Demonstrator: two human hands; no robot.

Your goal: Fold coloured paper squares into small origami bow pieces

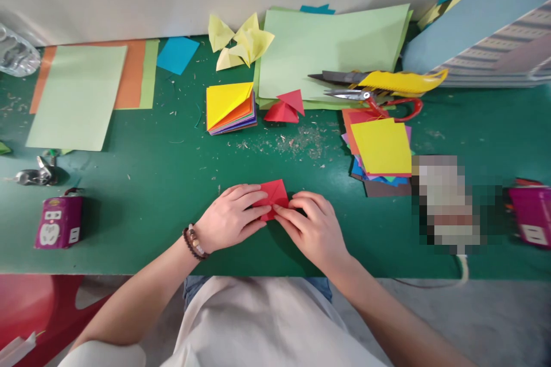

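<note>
A folded square of red paper (273,196) lies on the green tabletop (142,229), near its front edge. My left hand (230,218), with a beaded bracelet (196,242) on the wrist, holds the paper's left side between its fingers. My right hand (312,226) presses on the paper from the right, and its fingertips meet those of my left hand. Much of the paper's lower half is hidden under my fingers.
Ahead lie a stack of coloured paper squares (230,108), a red paper fold (286,108), yellow paper folds (240,41), and pale green sheets (331,51). Red-handled scissors (370,96) rest to the right, beside more paper squares (381,149). Purple power sockets (59,221) stand at both sides.
</note>
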